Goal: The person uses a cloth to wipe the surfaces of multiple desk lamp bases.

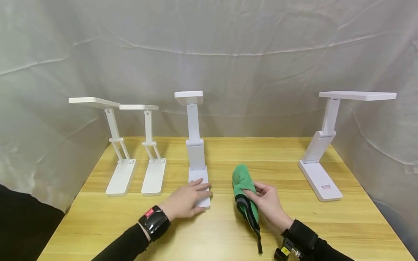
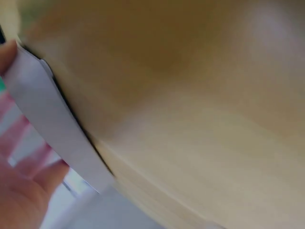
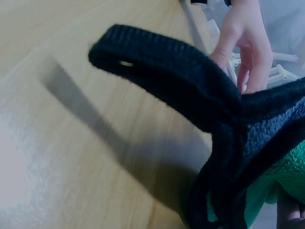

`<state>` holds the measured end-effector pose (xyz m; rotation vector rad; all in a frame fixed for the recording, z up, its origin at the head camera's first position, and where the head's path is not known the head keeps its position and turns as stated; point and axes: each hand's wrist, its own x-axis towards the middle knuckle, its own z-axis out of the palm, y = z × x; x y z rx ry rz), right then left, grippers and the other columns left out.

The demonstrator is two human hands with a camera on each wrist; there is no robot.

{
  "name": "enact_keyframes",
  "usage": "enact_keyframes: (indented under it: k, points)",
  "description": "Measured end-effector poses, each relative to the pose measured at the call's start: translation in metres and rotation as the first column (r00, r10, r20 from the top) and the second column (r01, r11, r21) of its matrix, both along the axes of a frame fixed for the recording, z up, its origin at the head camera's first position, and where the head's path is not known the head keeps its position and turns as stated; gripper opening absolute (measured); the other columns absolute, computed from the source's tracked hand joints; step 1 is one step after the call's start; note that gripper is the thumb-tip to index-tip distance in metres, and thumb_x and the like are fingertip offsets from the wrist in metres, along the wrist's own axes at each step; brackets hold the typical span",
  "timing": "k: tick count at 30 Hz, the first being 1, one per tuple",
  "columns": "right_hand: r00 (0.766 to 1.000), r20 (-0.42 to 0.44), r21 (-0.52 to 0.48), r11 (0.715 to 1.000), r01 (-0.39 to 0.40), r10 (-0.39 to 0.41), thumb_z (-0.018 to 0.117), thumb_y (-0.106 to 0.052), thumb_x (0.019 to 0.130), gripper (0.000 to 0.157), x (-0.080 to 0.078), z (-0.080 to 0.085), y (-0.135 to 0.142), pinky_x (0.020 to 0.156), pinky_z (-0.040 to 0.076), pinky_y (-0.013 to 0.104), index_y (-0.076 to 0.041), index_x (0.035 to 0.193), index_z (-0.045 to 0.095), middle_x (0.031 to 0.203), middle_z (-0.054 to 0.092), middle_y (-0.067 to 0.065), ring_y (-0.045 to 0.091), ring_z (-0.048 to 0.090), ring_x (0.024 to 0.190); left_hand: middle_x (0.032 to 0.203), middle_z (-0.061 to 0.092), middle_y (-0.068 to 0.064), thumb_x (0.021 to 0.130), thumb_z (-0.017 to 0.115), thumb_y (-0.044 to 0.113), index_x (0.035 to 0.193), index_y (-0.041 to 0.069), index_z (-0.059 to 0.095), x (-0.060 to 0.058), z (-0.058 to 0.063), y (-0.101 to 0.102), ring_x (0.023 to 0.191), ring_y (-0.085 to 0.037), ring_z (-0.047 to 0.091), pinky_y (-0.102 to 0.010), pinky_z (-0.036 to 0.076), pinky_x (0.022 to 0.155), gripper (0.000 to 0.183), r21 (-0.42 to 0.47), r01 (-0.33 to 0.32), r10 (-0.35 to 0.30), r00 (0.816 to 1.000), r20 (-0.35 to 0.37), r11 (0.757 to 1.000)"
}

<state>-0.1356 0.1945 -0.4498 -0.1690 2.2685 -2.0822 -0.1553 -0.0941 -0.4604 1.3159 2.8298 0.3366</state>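
The middle white desk lamp (image 1: 196,152) stands upright with its head raised. My left hand (image 1: 187,199) rests on that lamp's base (image 1: 197,175), fingers spread across it. Up close in the left wrist view, the base's pale side (image 2: 57,119) slants past the fingers. To the right of this lamp, my right hand (image 1: 269,203) pinches a green fleecy mitt (image 1: 242,179) between thumb and fingers. The mitt has black trim and a dark strap hanging towards me. In the right wrist view the black strap loop (image 3: 157,62) sticks out over the tabletop.
Two more white desk lamps, the outer one (image 1: 121,177) and the inner one (image 1: 154,175), stand unfolded on the left. Another desk lamp (image 1: 320,181) stands at the right, its head turned outward. Pale fabric (image 1: 248,79) hangs behind the wooden table (image 1: 228,235).
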Motion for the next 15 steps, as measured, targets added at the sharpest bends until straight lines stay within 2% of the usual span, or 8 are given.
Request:
enact_keyframes:
  k: [4,7,10,15]
  points:
    - [1.0,-0.013,-0.002,1.0,-0.008,0.008,0.069,-0.006,0.084,0.038,-0.001,-0.003,-0.002,0.076,0.055,0.025,0.009,0.118,0.06,0.111,0.064,0.026,0.016,0.067,0.092,0.145,0.043,-0.011,0.083,0.069,0.038,0.131,0.014,0.055,-0.021,0.0,-0.021,0.133,-0.039,0.034,-0.054,0.027,0.108,0.056,0.03,-0.007,0.006,0.999,0.035,1.0]
    - [1.0,-0.021,0.009,1.0,-0.021,0.021,0.07,-0.007,0.084,0.039,-0.001,-0.005,-0.003,0.075,0.055,0.025,0.008,0.118,0.06,0.111,0.064,0.026,0.017,0.067,0.092,0.144,0.044,-0.011,0.082,0.07,0.037,0.131,0.014,0.056,-0.032,0.003,-0.028,0.133,-0.039,0.033,-0.057,0.027,0.107,0.056,0.045,-0.025,0.022,0.998,0.05,0.999]
    - [0.999,-0.025,0.02,0.999,-0.035,0.036,0.07,-0.008,0.084,0.039,-0.001,-0.005,-0.004,0.075,0.055,0.025,0.008,0.118,0.06,0.111,0.064,0.026,0.017,0.067,0.092,0.143,0.045,-0.012,0.082,0.071,0.035,0.131,0.013,0.056,-0.038,0.005,-0.03,0.133,-0.04,0.033,-0.057,0.027,0.107,0.056,0.051,-0.032,0.028,0.998,0.065,0.998]
    - [0.999,-0.03,0.018,0.999,-0.035,0.035,0.071,-0.009,0.084,0.04,0.0,-0.007,-0.005,0.074,0.055,0.025,0.008,0.118,0.06,0.111,0.064,0.025,0.018,0.067,0.091,0.143,0.044,-0.01,0.081,0.072,0.036,0.13,0.015,0.058,-0.041,0.005,-0.03,0.133,-0.037,0.033,-0.056,0.027,0.107,0.055,0.039,-0.045,0.043,0.997,0.067,0.998]
